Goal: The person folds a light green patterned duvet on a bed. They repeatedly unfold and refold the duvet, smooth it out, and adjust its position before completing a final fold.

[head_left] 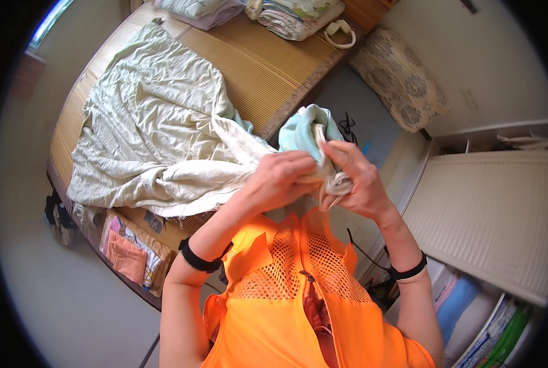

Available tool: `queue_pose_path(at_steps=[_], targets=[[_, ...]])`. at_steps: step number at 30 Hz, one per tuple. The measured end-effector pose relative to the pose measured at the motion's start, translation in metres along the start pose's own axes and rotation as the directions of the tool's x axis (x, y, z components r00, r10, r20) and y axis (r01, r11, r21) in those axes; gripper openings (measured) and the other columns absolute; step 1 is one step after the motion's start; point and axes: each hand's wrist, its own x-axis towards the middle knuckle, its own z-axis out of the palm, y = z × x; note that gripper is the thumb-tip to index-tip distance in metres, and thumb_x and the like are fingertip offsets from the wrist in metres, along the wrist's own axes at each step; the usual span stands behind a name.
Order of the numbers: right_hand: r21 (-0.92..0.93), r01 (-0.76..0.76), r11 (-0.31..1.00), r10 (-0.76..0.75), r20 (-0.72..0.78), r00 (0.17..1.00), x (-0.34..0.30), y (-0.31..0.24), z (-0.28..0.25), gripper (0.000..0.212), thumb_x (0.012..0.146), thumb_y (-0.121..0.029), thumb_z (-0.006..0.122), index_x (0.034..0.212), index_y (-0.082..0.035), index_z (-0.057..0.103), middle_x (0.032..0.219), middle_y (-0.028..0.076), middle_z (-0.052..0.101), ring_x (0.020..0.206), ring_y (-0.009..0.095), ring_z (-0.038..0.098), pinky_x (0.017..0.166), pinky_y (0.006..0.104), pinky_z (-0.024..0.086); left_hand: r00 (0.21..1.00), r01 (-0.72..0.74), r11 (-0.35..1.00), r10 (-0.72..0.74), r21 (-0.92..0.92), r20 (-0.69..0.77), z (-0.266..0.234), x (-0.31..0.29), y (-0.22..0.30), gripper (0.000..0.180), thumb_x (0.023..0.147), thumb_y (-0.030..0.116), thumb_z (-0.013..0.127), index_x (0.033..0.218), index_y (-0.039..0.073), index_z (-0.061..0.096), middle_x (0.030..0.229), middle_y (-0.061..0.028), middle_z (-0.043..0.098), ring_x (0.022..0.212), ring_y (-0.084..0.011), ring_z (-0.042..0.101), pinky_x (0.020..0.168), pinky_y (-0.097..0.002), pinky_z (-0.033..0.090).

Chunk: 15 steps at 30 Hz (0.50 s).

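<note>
A large crumpled pale green and cream cloth, which looks like a bed sheet or duvet cover (pixel 157 122), spreads over the mat-topped bed. Its near end gathers into a bunch in front of my chest. My left hand (pixel 281 179) is closed round the gathered fabric. Beside it, my right hand (pixel 356 179) grips a twisted, rolled corner of the same cloth, with the thumb towards my left hand. A light turquoise fold of it stands up just beyond both hands. Some of my fingertips are hidden by the fabric.
The bed's woven mat (pixel 249 52) carries folded bedding (pixel 298 15) and white headphones (pixel 340 34) at its far edge. Folded cloths (pixel 130 254) lie at its near left corner. A patterned cushion (pixel 399 76) leans by the wall. An open cabinet with a ribbed cream panel (pixel 485 214) stands right.
</note>
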Motion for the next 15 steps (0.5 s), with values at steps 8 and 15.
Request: queue_pose_path(at_steps=[8, 15], targets=[[-0.426, 0.197, 0.883, -0.227, -0.020, 0.974, 0.043, 0.027, -0.045, 0.034, 0.065, -0.009, 0.075, 0.098, -0.008, 0.066, 0.082, 0.009, 0.065, 0.073, 0.027, 0.066, 0.064, 0.0317, 0.053, 0.961, 0.182, 0.981, -0.191, 0.064, 0.200, -0.002, 0.000, -0.083, 0.046, 0.070, 0.016, 0.073, 0.110, 0.007, 0.053, 0.097, -0.0120, 0.061, 0.094, -0.0324, 0.061, 0.078, -0.0403, 0.048], [-0.669, 0.194, 0.717, -0.477, -0.269, 0.836, 0.102, 0.051, -0.131, 0.024, 0.068, 0.001, 0.069, 0.091, -0.004, 0.069, 0.082, 0.012, 0.066, 0.074, 0.028, 0.066, 0.068, 0.0319, 0.053, 0.783, 0.459, 0.781, -0.581, 0.423, 0.224, -0.047, -0.006, -0.206, 0.051, 0.070, 0.020, 0.073, 0.117, 0.010, 0.055, 0.105, -0.0122, 0.064, 0.108, -0.0299, 0.058, 0.091, -0.0425, 0.045]])
